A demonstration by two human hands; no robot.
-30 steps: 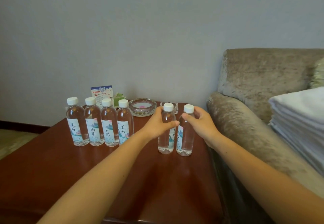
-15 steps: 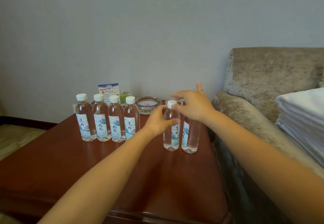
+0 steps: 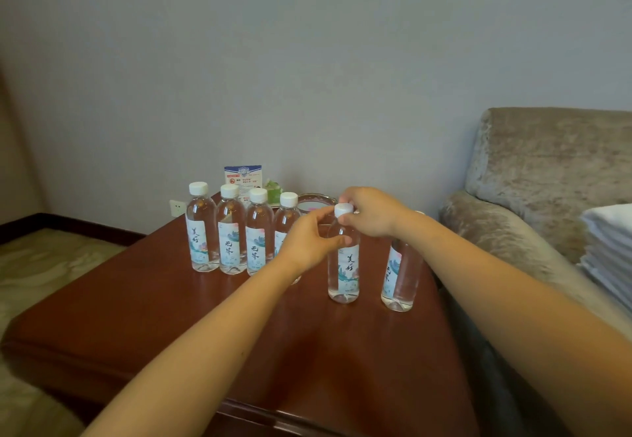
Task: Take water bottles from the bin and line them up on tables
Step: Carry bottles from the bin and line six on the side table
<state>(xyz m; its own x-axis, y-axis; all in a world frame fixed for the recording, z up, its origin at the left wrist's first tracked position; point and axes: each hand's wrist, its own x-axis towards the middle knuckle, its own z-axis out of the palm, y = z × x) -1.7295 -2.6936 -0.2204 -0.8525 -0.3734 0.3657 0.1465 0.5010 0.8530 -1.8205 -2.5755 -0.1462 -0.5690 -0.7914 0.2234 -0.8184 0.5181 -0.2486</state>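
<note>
In the centre of the frame, the left hand (image 3: 307,243) curls round the upright bottle (image 3: 345,265) on the table (image 3: 164,320). The right hand (image 3: 371,212) pinches its white cap (image 3: 343,209).

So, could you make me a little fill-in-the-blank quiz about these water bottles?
The left hand grips a water bottle by its body while the right hand pinches its white ____.
To its left, ____ more bottles stand in a row.
Altogether ____ bottles stand on the wooden table.
Missing: cap, four, six.

Four bottles (image 3: 232,235) left on table (image 3: 154,317), two bottles (image 3: 400,276) right
</note>
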